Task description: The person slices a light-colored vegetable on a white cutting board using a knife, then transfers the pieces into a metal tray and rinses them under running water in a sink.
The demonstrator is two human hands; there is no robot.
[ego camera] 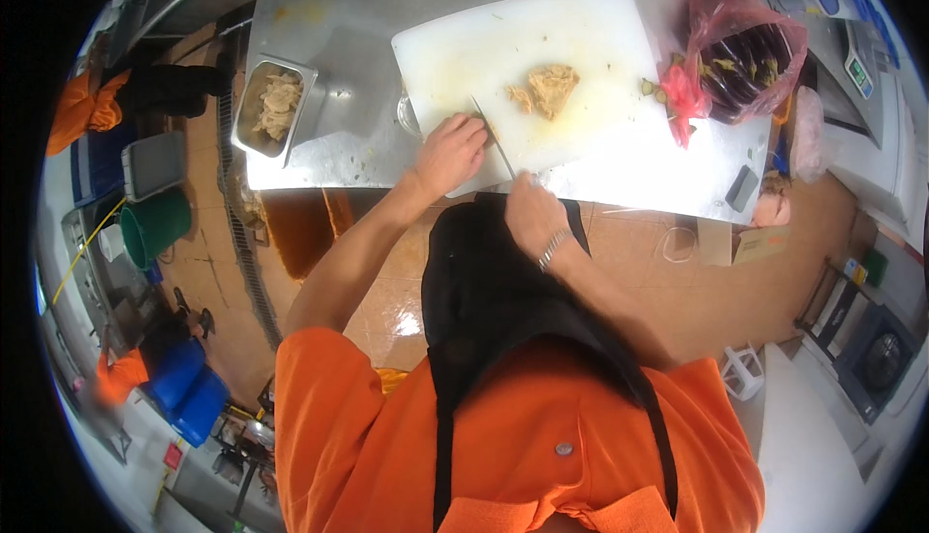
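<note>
My right hand (535, 215) grips a kitchen knife (496, 140) by its handle, the blade angled up and left across the white cutting board (602, 32). Close against the blade's left side, my left hand (453, 150) rests on the board's near-left part with fingers curled down. Whatever lies beneath those fingers is mostly hidden. To the right of the knife sits a tan, knobbly lump of food (554, 90) with smaller bits (520, 98) beside it. A steel pan (308, 90) at the left of the table holds thin tan slices (278, 106).
Long dark eggplants (747, 61) fill a pink plastic bag (715, 7) right of the board. A round clear container (408, 114) lies partly under the board's left edge. A dark block (742, 188) sits at the steel table's (341, 32) near-right corner. Two people in orange are at left.
</note>
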